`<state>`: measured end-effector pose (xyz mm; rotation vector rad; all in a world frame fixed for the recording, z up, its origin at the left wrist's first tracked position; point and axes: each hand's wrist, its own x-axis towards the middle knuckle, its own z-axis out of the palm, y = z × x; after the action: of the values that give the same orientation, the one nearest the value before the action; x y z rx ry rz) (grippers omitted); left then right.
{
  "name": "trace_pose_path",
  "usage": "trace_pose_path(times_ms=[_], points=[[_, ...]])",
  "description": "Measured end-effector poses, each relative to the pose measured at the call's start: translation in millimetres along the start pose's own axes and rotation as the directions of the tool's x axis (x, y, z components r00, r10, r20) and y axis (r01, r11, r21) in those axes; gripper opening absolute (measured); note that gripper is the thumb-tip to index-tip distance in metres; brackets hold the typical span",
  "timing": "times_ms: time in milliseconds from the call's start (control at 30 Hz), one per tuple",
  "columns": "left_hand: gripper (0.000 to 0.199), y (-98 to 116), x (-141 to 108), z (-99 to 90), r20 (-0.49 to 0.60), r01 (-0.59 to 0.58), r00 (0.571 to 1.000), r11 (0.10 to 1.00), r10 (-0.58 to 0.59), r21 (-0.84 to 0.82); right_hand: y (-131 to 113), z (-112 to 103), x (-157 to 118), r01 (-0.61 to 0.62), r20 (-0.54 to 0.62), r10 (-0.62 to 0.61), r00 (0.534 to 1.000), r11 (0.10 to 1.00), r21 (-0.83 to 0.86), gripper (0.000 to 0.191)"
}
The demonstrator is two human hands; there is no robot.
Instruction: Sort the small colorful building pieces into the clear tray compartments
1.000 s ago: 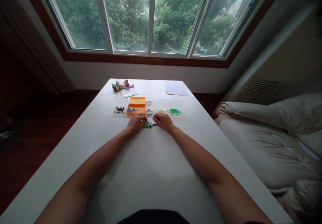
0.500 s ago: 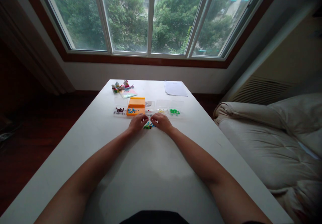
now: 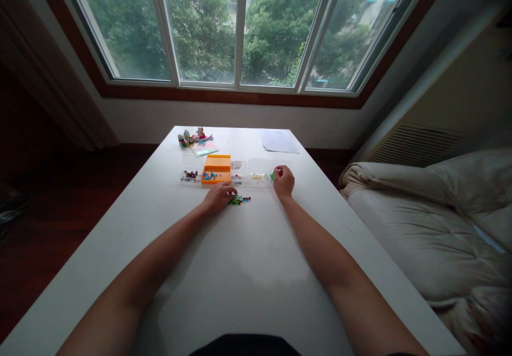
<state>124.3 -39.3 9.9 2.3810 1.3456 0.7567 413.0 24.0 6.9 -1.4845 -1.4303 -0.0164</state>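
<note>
A small pile of mixed coloured toy bricks [image 3: 240,200] lies on the white table. At its left edge rests my left hand [image 3: 218,196], fingers curled; whether it holds a piece is too small to tell. Out to the right, my right hand [image 3: 284,181] is over the clear box of green pieces [image 3: 271,177], its fingertips pinched together and hiding most of the green. Behind my left hand stands an open orange box [image 3: 216,168] with small blue pieces in it. Dark brown pieces [image 3: 190,175] sit in a clear box at the left, pale yellow pieces [image 3: 257,177] in another.
Small assembled figures [image 3: 192,138] and a pastel card [image 3: 204,148] are at the table's far left. White paper sheets [image 3: 279,140] lie at the far right. A cream sofa [image 3: 424,223] stands right of the table [image 3: 248,281], with a window beyond the far end.
My right hand has moved from the brick pile to the right and away from me, over the green pieces. The pile is more exposed; my left hand has barely moved.
</note>
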Motion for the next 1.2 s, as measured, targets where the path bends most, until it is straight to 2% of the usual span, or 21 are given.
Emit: trace_pose_path(times_ms=[133,233,367,467,633,800,1033,1200], points=[[0.017,-0.5,-0.4,-1.6,-0.024,0.042,0.999,0.998,-0.041,0.045,-18.7,5.3,-14.3,0.137,0.097,-0.143,0.985,0.988,0.067,0.015],[0.013,-0.6,-1.1,-2.7,-0.053,0.075,0.996,0.995,-0.071,0.073,-31.2,6.2,-24.4,0.223,0.232,-0.249,0.94,0.966,0.134,0.016],[0.01,-0.5,-1.5,-3.5,-0.068,0.095,0.994,0.99,-0.089,0.102,-38.9,4.1,-31.7,0.279,0.357,-0.322,0.877,0.946,0.168,0.016],[0.012,-2.0,-1.1,-3.8,-0.066,0.111,0.992,0.989,-0.105,0.098,-40.1,2.8,-33.4,0.293,0.395,-0.342,0.853,0.939,0.18,0.016],[0.012,-5.8,-0.5,-3.4,-0.057,0.11,0.993,0.989,-0.105,0.097,-39.0,3.3,-34.1,0.282,0.41,-0.335,0.848,0.941,0.185,0.015],[0.013,-6.7,0.7,-3.6,-0.156,0.12,0.982,0.989,-0.106,0.082,-38.6,4.3,-34.5,0.278,0.422,-0.33,0.845,0.943,0.181,0.015],[0.017,-16.7,4.4,-11.0,-0.319,0.291,0.899,0.953,-0.301,-0.081,-37.7,6.3,-35.0,0.288,0.444,-0.348,0.826,0.937,0.198,0.014],[0.02,-34.4,6.6,-15.1,-0.376,0.355,0.794,0.866,-0.478,-0.351,-35.1,9.8,-36.1,0.298,0.495,-0.376,0.783,0.926,0.231,0.013]])
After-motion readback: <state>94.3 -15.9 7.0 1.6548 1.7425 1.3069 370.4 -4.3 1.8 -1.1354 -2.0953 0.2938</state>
